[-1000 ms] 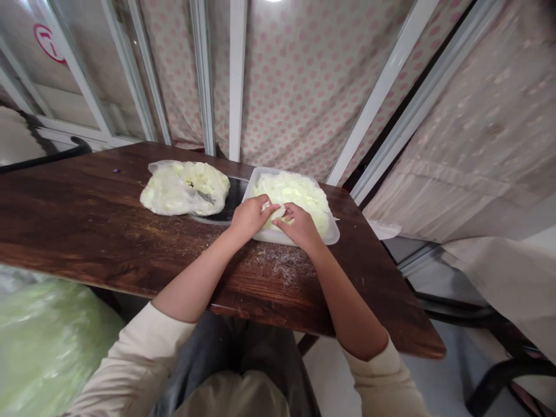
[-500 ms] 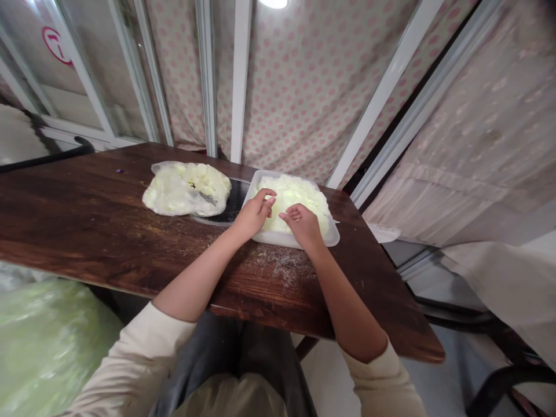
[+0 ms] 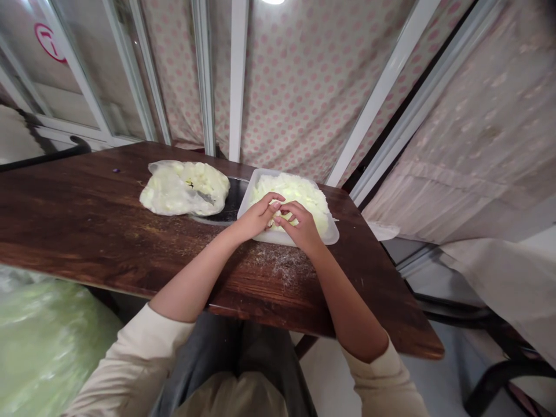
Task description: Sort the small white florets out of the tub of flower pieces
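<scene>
My left hand [image 3: 257, 218] and right hand [image 3: 302, 225] are half curled, fingertips meeting over the near part of the tub [image 3: 332, 236] of white flakes [image 3: 299, 190]; can't tell if a bit is pinched between them. Best kept low, inside the rim, light pinch, so crumbs land in the tub. Dark wood table [image 3: 82, 202], white specks [image 3: 284, 263] in front, filled plastic bag [image 3: 163, 194] to the left, dotted curtain [image 3: 299, 87] beyond.

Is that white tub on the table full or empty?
Full, or nearly so: a pale yellowish-white heap spreads across the tub, though the left hand and right hand hide part.
</scene>
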`<move>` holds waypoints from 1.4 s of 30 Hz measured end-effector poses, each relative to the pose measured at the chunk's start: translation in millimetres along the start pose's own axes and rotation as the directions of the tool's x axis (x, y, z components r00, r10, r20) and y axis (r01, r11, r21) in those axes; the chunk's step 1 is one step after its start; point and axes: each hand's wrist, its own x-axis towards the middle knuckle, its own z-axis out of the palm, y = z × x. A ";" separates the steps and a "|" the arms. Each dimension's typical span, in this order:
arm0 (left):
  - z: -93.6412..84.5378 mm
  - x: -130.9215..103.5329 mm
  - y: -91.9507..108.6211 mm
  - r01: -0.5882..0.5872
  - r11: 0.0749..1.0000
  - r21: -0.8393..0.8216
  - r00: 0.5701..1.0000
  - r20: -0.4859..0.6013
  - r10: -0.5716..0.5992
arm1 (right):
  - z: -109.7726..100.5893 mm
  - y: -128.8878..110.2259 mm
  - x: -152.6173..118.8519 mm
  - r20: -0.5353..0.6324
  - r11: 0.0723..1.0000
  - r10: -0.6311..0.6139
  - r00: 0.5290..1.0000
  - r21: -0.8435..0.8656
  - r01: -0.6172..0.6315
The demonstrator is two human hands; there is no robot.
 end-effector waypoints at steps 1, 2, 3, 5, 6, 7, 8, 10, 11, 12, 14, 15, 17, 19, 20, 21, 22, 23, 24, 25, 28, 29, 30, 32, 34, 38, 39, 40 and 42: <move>-0.4 -0.1 0.0 -0.003 1.000 -0.004 1.000 0.023 0.003 | 0.1 0.2 0.3 -0.002 1.000 0.014 1.000 0.006 -0.014; -0.9 -0.1 0.2 -0.007 1.000 -0.002 0.999 0.037 0.007 | 0.3 0.4 0.6 -0.008 0.999 0.029 1.000 0.014 -0.029; -1.4 0.0 0.4 -0.016 1.000 0.013 0.999 0.043 0.015 | 0.5 0.8 0.8 -0.019 0.999 0.044 0.999 0.023 -0.043; -2.5 0.3 0.6 -0.047 0.996 0.079 0.998 0.049 0.043 | 1.2 2.0 0.9 -0.048 0.997 0.069 0.996 0.039 -0.067; -2.9 0.4 0.3 -0.059 0.991 0.123 0.997 0.058 0.052 | 1.5 2.9 0.9 -0.062 0.996 0.080 0.995 0.042 -0.077; -3.3 0.5 -0.2 -0.063 0.985 0.161 0.996 0.073 0.052 | 1.6 4.0 1.0 -0.077 0.995 0.091 0.993 0.041 -0.088; -3.4 0.6 -0.8 -0.057 0.981 0.187 0.995 0.090 0.040 | 1.6 5.3 1.0 -0.097 0.994 0.104 0.990 0.038 -0.101; -3.2 0.9 -2.3 -0.025 0.977 0.213 0.994 0.112 0.001 | 0.9 8.3 1.4 -0.145 0.988 0.151 0.978 0.039 -0.147; -2.8 1.1 -2.9 -0.014 0.975 0.224 0.994 0.111 -0.011 | 0.4 10.1 1.7 -0.170 0.983 0.184 0.968 0.052 -0.178; -2.4 1.5 -3.3 -0.010 0.971 0.238 0.995 0.101 -0.014 | -0.2 11.9 2.1 -0.186 0.975 0.220 0.958 0.074 -0.209; -1.4 2.4 -3.5 -0.017 0.962 0.273 0.997 0.075 -0.004 | -1.2 15.6 2.9 -0.184 0.959 0.276 0.943 0.124 -0.256; -1.1 3.0 -3.4 -0.023 0.958 0.287 0.998 0.063 0.005 | -1.5 17.1 3.2 -0.169 0.953 0.291 0.942 0.143 -0.268; -0.5 4.0 -2.8 -0.032 0.955 0.294 0.999 0.050 0.018 | -1.8 19.0 3.7 -0.134 0.949 0.293 0.947 0.161 -0.271; 0.1 4.6 -2.5 -0.037 0.958 0.285 0.999 0.036 0.027 | -1.9 19.3 3.8 -0.104 0.951 0.282 0.954 0.160 -0.264; 0.4 4.7 -2.6 -0.036 0.958 0.283 0.999 0.020 0.031 | -1.9 18.9 3.7 -0.095 0.953 0.279 0.956 0.155 -0.262; 0.8 4.8 -2.7 -0.031 0.957 0.287 0.999 -0.004 0.034 | -1.9 18.4 3.5 -0.090 0.954 0.275 0.957 0.147 -0.261; 1.2 4.9 -2.9 -0.027 0.956 0.293 0.999 -0.033 0.038 | -1.9 17.7 3.2 -0.089 0.956 0.273 0.958 0.138 -0.259; 1.6 4.9 -3.1 -0.025 0.954 0.297 0.997 -0.061 0.045 | -1.9 17.0 2.9 -0.090 0.957 0.272 0.958 0.131 -0.259; 1.9 5.0 -3.2 -0.026 0.953 0.301 0.995 -0.080 0.052 | -1.9 16.3 2.5 -0.095 0.958 0.272 0.958 0.125 -0.260; 2.2 5.0 -3.0 -0.030 0.953 0.303 0.994 -0.090 0.060 | -1.9 15.6 2.2 -0.101 0.958 0.273 0.957 0.121 -0.260; 2.4 5.2 -0.7 -0.049 0.955 0.293 0.994 -0.079 0.075 | -1.7 13.1 1.3 -0.116 0.959 0.273 0.955 0.104 -0.262; 2.3 5.3 0.5 -0.053 0.957 0.284 0.994 -0.073 0.077 | -1.7 12.1 1.2 -0.121 0.962 0.266 0.956 0.103 -0.254; 2.2 5.4 1.6 -0.058 0.961 0.272 0.994 -0.072 0.080 | -1.6 11.2 1.3 -0.123 0.964 0.254 0.959 0.107 -0.242; 1.8 5.7 3.2 -0.064 0.967 0.245 0.993 -0.083 0.087 | -1.7 10.0 1.9 -0.106 0.968 0.229 0.968 0.132 -0.214; 1.5 6.1 3.2 -0.061 0.973 0.224 0.991 -0.099 0.085 | -2.1 10.5 2.9 -0.060 0.966 0.212 0.975 0.167 -0.199; 1.6 6.5 -0.1 -0.038 0.976 0.213 0.993 -0.106 0.061 | -4.9 15.4 5.0 -0.015 0.949 0.219 0.976 0.235 -0.210; 1.7 6.5 -0.9 -0.033 0.975 0.218 0.993 -0.104 0.057 | -5.8 16.5 5.3 -0.013 0.946 0.226 0.974 0.243 -0.216; 1.8 6.5 -1.5 -0.031 0.974 0.225 0.994 -0.100 0.055 | -6.8 17.4 5.4 -0.009 0.945 0.231 0.973 0.242 -0.222; 1.9 6.3 -1.9 -0.044 0.969 0.244 0.995 -0.073 0.063 | -8.1 17.8 5.5 -0.003 0.949 0.231 0.973 0.221 -0.225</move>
